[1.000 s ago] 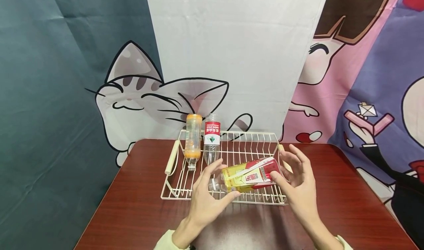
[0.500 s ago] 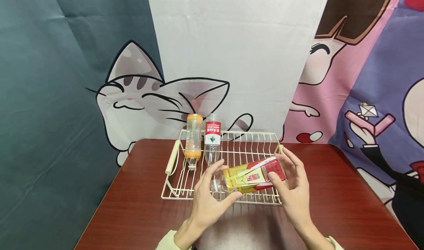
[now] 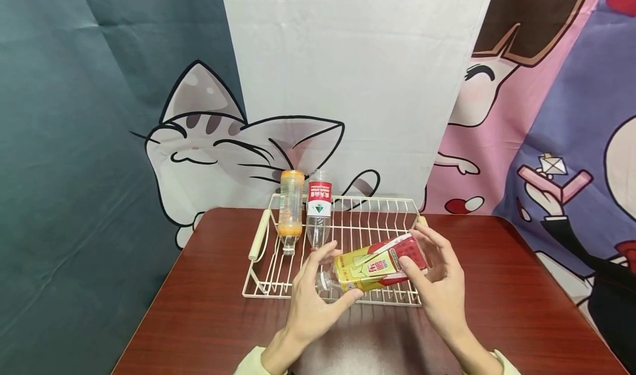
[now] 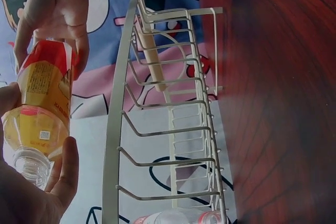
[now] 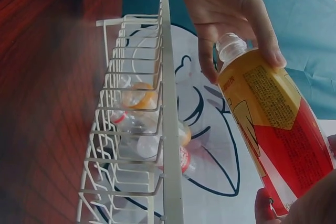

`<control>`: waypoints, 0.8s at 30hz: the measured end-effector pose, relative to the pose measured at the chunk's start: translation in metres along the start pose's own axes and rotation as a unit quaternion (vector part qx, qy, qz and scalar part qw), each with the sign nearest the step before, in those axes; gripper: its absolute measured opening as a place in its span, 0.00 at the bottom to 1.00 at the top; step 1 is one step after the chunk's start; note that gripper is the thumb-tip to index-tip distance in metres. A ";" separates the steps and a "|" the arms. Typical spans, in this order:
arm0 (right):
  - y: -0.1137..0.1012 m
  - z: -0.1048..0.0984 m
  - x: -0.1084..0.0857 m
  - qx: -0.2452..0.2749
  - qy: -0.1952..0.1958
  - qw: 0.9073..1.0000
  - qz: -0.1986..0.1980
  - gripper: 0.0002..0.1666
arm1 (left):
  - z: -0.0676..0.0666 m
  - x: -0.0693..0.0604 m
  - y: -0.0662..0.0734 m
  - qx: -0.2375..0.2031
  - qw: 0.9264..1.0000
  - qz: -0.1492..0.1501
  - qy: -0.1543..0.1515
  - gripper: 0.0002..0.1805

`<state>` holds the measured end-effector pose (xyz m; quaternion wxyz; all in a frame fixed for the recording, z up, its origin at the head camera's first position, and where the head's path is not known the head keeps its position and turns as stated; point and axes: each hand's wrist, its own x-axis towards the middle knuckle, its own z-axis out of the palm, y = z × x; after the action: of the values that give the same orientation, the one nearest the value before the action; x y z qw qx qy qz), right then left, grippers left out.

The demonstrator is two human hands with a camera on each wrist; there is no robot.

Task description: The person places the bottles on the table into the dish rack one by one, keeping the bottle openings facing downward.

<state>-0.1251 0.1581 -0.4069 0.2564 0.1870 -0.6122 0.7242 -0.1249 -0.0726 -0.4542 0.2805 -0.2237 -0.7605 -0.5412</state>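
A clear plastic bottle with a yellow and red label is held lengthwise above the near part of a white wire rack, its open neck to the left. My left hand holds it by the shoulder, thumb on the near side and fingers on the far side. At the red base end, my right hand grips it with the thumb across the label. In the right wrist view the bottle hangs in front of the rack's rim, and no cap shows on its neck.
An orange-banded clear bottle and a water bottle with a red and white label lie neck-down on the rack's left half. Pale handles flank the rack. Beneath is a red-brown table; a printed cloth hangs behind.
The bottle has turned slightly about its length, so its label faces differently. My right hand has shifted a little left. My left hand and the two bottles in the rack stay almost in place.
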 end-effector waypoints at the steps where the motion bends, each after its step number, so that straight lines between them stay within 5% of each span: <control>1: -0.001 0.001 0.001 -0.006 0.001 1.000 0.003 0.41 | 0.000 0.000 0.000 0.002 1.000 0.001 0.000 0.52; 18: 0.000 0.009 0.015 -0.029 -0.012 0.999 0.013 0.40 | -0.022 -0.011 -0.009 -0.022 0.999 -0.027 -0.030 0.48; 24: 0.003 0.009 0.023 -0.044 -0.018 0.999 -0.011 0.38 | -0.042 -0.013 -0.021 0.056 0.998 -0.025 0.000 0.40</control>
<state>-0.1457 0.1524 -0.3948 0.2610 0.1957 -0.6459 0.6902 -0.1205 -0.1193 -0.4666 0.2791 -0.1885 -0.7947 -0.5050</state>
